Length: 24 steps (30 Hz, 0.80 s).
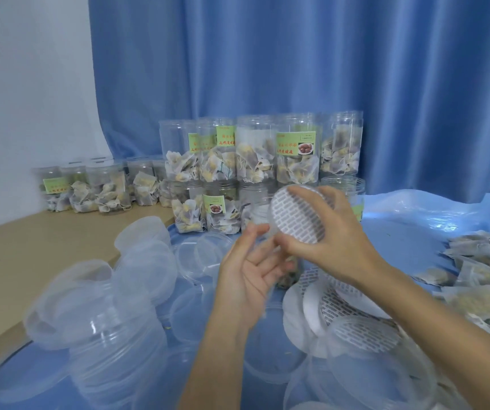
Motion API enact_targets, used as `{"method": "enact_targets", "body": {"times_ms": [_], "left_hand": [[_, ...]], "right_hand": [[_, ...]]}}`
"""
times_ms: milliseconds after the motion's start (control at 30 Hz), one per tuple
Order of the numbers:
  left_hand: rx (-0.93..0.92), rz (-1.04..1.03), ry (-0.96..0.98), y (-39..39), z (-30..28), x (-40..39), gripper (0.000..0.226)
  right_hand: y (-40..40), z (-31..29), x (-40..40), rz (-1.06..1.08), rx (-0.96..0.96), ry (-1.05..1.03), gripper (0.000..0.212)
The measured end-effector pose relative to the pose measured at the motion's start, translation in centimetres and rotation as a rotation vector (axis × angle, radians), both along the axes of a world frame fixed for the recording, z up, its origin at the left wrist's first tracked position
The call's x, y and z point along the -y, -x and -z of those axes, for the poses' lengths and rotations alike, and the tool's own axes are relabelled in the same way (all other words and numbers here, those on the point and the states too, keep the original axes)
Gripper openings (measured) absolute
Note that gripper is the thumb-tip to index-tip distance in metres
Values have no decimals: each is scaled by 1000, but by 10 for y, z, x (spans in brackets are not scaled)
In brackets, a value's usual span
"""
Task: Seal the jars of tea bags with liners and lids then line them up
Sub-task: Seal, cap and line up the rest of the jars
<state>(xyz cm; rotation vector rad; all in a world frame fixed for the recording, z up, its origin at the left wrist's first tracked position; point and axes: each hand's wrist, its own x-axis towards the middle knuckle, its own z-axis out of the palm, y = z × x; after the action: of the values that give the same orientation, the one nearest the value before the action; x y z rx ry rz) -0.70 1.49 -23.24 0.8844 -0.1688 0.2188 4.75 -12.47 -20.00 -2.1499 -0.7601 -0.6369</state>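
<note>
A round liner (298, 214), white with rows of grey print too small to read, is held up near the centre, tilted to face the camera. The right hand (329, 241) grips it, fingers curled over its top edge and thumb under its lower edge. The left hand (248, 273), at 7 o'clock from the liner, is relaxed with fingers straight, its fingertips against a blurred clear lid (263, 232) at the liner's lower left edge. At 12 o'clock, filled jars (257, 152) of tea bags stand stacked in two tiers; green labels (296, 143) carry red characters and a small food photo. Loose liners (341, 303) lie at 5 o'clock, clear lids (113, 315) heaped at 8 o'clock, loose tea bags (486, 279) at 3 o'clock.
</note>
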Motion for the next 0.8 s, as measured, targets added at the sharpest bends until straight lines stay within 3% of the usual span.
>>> {"method": "enact_targets", "body": {"times_ms": [133, 233, 367, 467, 633, 800], "left_hand": [[-14, -79, 29, -3, 1, -9, 44], [-22, -131, 21, -5, 3, -15, 43], [-74, -191, 82, -10, 6, -20, 27], [-101, -211, 110, -13, 7, -20, 13], [-112, -219, 113, -13, 6, -17, 13], [-164, -274, 82, -13, 6, -10, 9]], "right_hand": [[-35, -30, -20, 104, -20, 94, 74], [-65, -49, -37, 188, -135, 323, 73], [-90, -51, -50, 63, -375, 460, 67], [-91, -46, -49, 73, -341, 470, 68], [-71, -38, -40, 144, -262, 503, 92], [-34, -18, -18, 114, -111, 340, 91]]}}
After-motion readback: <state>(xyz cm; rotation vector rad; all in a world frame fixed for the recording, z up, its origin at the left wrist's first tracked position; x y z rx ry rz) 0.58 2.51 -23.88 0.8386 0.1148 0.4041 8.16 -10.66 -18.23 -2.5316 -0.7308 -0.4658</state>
